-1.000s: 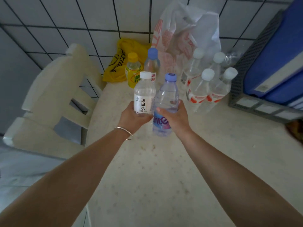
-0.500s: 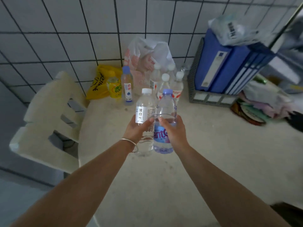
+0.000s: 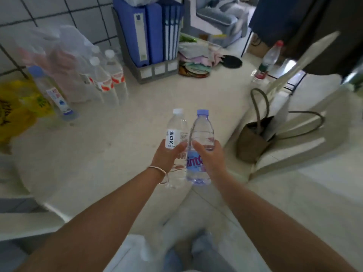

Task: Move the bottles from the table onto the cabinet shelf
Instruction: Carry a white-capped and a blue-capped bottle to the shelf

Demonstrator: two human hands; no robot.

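My left hand (image 3: 167,156) grips a clear bottle with a white cap and white label (image 3: 175,132). My right hand (image 3: 211,156) grips a clear bottle with a blue cap and blue label (image 3: 200,138). Both bottles are upright, side by side, lifted off the pale table (image 3: 121,122) near its front edge. On the table at the back left stand several white-capped bottles with red labels (image 3: 110,81), a blue-capped bottle (image 3: 53,93) and a blurred yellow bottle (image 3: 37,101). No cabinet shelf is in view.
A yellow bag (image 3: 11,112) and a clear plastic bag (image 3: 59,55) lie at the left. Blue binders in a grey rack (image 3: 151,32) stand at the back. A brown handbag (image 3: 253,138) sits on a white chair (image 3: 294,122) at the right; a red-capped bottle (image 3: 269,59) stands beyond.
The two held bottles have come off the table toward me while my view swung right. The chair with the handbag and the room at the right came into view.
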